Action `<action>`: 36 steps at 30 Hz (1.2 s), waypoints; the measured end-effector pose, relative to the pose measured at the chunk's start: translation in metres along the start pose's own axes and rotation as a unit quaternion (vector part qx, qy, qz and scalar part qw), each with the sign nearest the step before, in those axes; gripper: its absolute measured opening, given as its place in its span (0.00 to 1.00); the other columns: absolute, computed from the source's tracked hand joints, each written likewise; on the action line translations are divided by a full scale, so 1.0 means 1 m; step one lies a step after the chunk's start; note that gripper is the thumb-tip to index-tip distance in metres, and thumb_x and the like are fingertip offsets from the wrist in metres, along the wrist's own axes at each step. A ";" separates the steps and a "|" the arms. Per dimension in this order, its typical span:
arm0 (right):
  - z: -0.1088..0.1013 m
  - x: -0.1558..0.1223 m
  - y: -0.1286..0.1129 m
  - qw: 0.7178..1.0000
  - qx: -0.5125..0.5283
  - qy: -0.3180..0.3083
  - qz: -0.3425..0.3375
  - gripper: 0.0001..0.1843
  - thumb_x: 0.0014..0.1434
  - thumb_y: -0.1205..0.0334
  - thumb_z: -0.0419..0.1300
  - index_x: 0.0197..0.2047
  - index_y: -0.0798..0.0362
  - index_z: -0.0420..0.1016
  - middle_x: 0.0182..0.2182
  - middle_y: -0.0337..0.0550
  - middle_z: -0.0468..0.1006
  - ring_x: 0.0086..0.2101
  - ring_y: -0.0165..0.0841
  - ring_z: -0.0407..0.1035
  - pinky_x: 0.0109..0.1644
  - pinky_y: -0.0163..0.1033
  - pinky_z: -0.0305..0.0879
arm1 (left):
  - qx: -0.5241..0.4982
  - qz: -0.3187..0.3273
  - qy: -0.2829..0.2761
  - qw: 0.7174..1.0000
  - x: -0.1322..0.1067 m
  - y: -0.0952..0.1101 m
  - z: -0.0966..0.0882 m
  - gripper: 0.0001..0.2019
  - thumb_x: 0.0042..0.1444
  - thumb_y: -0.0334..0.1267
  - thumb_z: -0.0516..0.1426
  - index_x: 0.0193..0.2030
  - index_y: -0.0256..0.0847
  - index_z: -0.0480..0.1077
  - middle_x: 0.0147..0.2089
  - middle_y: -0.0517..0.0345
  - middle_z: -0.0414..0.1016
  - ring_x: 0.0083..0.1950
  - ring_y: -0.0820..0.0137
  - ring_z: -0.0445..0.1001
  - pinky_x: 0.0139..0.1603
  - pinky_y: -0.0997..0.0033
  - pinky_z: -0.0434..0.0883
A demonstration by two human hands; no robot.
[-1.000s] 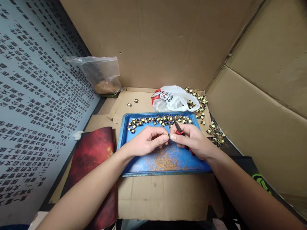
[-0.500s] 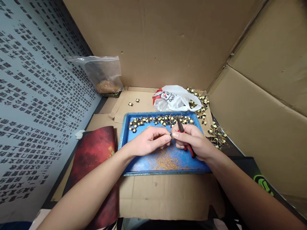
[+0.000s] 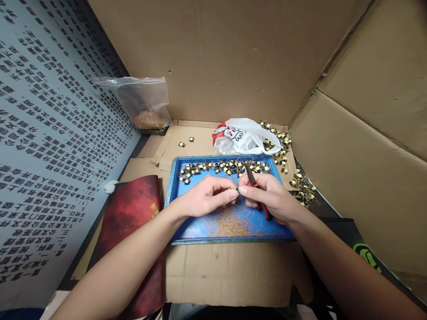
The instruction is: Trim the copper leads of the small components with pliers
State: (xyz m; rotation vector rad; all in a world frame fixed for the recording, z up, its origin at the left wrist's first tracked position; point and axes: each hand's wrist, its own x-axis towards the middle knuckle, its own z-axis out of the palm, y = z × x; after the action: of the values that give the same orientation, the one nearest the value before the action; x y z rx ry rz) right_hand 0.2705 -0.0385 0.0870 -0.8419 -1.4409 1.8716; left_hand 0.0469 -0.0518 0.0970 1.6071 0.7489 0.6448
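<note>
Over a blue tray (image 3: 200,240), my left hand (image 3: 215,195) pinches a small component (image 3: 238,190), mostly hidden by the fingertips. My right hand (image 3: 267,193) holds red-handled pliers or cutters (image 3: 251,178) in its palm, with the dark jaws pointing up and away. Its thumb and forefinger meet the left fingertips at the small component. Along the tray's far side lie many black-and-yellow components (image 3: 230,167) with thin copper-coloured leads. Loose copper-coloured wire bits (image 3: 231,224) are scattered on the tray floor below my hands.
A white plastic bag (image 3: 245,135) lies behind the tray. More components (image 3: 303,186) are heaped at the right. A clear zip bag (image 3: 150,106) with copper-coloured bits stands back left. A red patterned mat (image 3: 133,222) lies left. Cardboard walls (image 3: 233,58) enclose the back and right.
Both hands stay almost in place, fingertips together. The right thumb and fingers have shifted very slightly at the small component; the tool remains in the right palm.
</note>
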 end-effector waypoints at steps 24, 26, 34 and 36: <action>0.013 -0.003 0.003 0.846 -0.353 0.191 -0.352 0.06 0.61 0.67 0.70 0.36 0.49 0.77 0.35 0.42 0.71 0.32 0.34 0.66 0.31 0.40 0.60 | -0.056 0.021 0.057 0.997 0.000 0.000 0.003 0.19 0.68 0.53 0.64 0.50 0.37 0.73 0.38 0.59 0.70 0.35 0.72 0.66 0.36 0.72 0.64; 0.014 -0.003 0.004 0.835 -0.357 0.205 -0.366 0.07 0.61 0.67 0.70 0.36 0.48 0.76 0.35 0.42 0.71 0.31 0.34 0.66 0.31 0.40 0.61 | -0.036 0.038 0.065 0.996 0.002 -0.001 0.005 0.17 0.70 0.51 0.63 0.51 0.37 0.76 0.42 0.55 0.74 0.38 0.70 0.70 0.41 0.70 0.68; 0.012 -0.002 0.003 0.876 -0.314 0.177 -0.321 0.10 0.61 0.61 0.74 0.40 0.49 0.77 0.36 0.40 0.70 0.30 0.31 0.64 0.32 0.39 0.61 | 0.067 0.113 0.128 0.983 0.007 -0.005 0.001 0.18 0.74 0.51 0.58 0.42 0.38 0.78 0.45 0.51 0.76 0.50 0.64 0.74 0.57 0.63 0.69; 0.008 -0.001 0.002 0.910 -0.262 0.151 -0.285 0.09 0.64 0.62 0.69 0.48 0.50 0.79 0.37 0.39 0.70 0.30 0.31 0.65 0.32 0.38 0.62 | 0.073 0.120 0.114 0.983 0.007 -0.005 0.000 0.20 0.75 0.52 0.57 0.38 0.38 0.75 0.43 0.52 0.75 0.48 0.65 0.73 0.57 0.63 0.69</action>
State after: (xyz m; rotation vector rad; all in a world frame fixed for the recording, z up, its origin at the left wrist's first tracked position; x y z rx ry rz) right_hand 0.2642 -0.0440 0.0870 -0.7883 -1.7683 0.8883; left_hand 0.0507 -0.0456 0.0921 1.7943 0.7895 0.9812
